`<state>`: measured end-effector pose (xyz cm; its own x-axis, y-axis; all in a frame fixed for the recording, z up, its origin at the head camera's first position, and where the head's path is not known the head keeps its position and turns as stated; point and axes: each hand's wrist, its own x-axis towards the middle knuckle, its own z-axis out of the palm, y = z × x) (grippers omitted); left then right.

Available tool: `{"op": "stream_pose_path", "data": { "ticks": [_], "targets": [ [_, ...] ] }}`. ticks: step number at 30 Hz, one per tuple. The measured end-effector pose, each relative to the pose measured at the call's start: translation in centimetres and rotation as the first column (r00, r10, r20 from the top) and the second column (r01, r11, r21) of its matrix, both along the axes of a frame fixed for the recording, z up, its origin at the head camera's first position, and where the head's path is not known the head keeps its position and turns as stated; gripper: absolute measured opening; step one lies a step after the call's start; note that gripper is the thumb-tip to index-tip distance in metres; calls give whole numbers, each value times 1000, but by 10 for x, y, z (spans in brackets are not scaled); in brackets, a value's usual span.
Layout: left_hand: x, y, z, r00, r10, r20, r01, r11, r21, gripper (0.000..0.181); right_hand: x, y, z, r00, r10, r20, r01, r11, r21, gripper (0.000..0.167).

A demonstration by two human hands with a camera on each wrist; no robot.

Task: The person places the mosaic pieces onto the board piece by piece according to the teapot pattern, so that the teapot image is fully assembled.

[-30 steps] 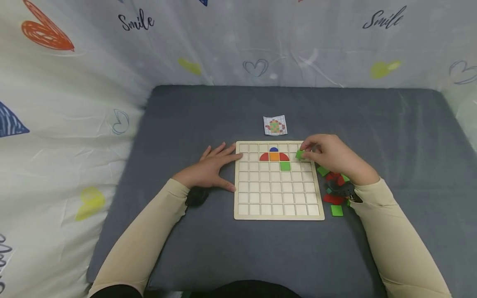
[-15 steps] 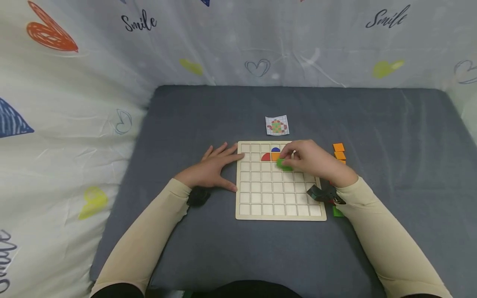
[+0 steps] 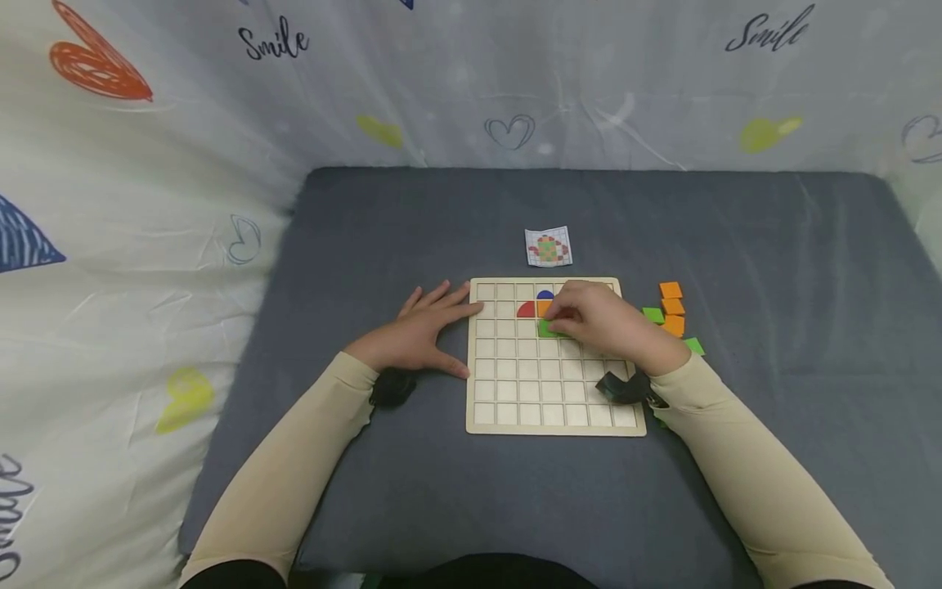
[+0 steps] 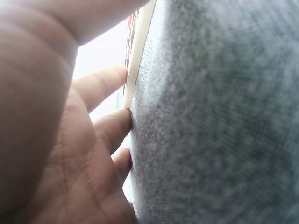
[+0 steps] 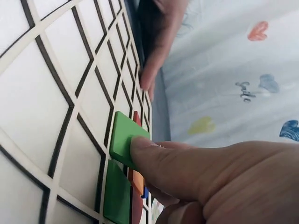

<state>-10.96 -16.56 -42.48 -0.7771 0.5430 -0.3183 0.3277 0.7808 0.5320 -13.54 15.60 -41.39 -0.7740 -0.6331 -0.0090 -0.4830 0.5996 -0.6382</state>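
Observation:
My right hand pinches a green square tile between thumb and finger, tilted over a cell of the wooden grid board. Beside it, another green tile lies in the grid, partly behind the hand in the head view. Just beyond these are a red rounded piece, an orange square and a blue half-round. A second red piece, right of the orange, is covered by my fingers in the head view. My left hand is spread, its fingertips and thumb touching the board's left edge.
A small printed card with a coloured pattern lies behind the board. To the board's right are several orange squares and loose green tiles, partly hidden by my right arm. All rests on a grey cloth-covered table.
From the board's upper right, my right hand has moved left and slightly nearer with the green tile, bringing it beside the green tile in the grid. My left hand has stayed put.

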Motion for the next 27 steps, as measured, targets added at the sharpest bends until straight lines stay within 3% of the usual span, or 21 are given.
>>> {"op": "stream_pose_path", "data": {
  "ticks": [8,13,19,27],
  "targets": [
    [0,-3,3,1000,14,-7,-14,1000,-13,111,-1,-6,-4,998,16,-61,-15,1000,25,10],
    [-1,0,0,1000,-7,-8,7,1000,-12,111,1,2,-2,998,4,-64,0,998,63,8],
    [0,-1,0,1000,-8,-20,8,1000,-12,109,-1,21,10,997,-78,13,76,991,110,8],
    [1,-1,0,1000,-7,-17,7,1000,-16,110,-2,59,33,971,-232,63,217,958,188,22]
  ]
}}
